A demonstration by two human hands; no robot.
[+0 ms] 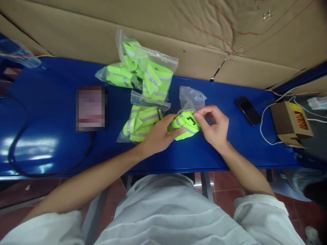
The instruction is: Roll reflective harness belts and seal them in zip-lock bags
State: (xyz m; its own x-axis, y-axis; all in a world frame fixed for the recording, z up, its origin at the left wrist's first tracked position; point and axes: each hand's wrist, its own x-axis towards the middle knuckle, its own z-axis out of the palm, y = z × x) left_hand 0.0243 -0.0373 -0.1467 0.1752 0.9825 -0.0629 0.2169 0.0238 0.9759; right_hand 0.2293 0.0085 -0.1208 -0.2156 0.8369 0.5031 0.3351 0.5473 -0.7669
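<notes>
A folded bundle of neon-yellow reflective strap (pixel 188 131) with grey stripes and a black buckle-like piece is held above the blue table. My left hand (pixel 162 132) is closed round its left side, thumb across the front. At its upper right edge, my right hand (pixel 213 124) pinches with thumb and forefinger; whether it grips strap or plastic cannot be made out. Just behind the bundle is a clear plastic bag (pixel 192 97), its lower part hidden. Beside my left hand lies a filled zip bag (pixel 143 120) of similar neon-yellow straps.
More filled bags (pixel 157 80) are piled against the cardboard-covered wall (pixel 199 61). On the blue table (pixel 214 160) lie a phone (pixel 247 110) at right and a blurred-out rectangular item (pixel 91 107) with a dark cable at left. An open cardboard box (pixel 286 119) and white cables stand at far right.
</notes>
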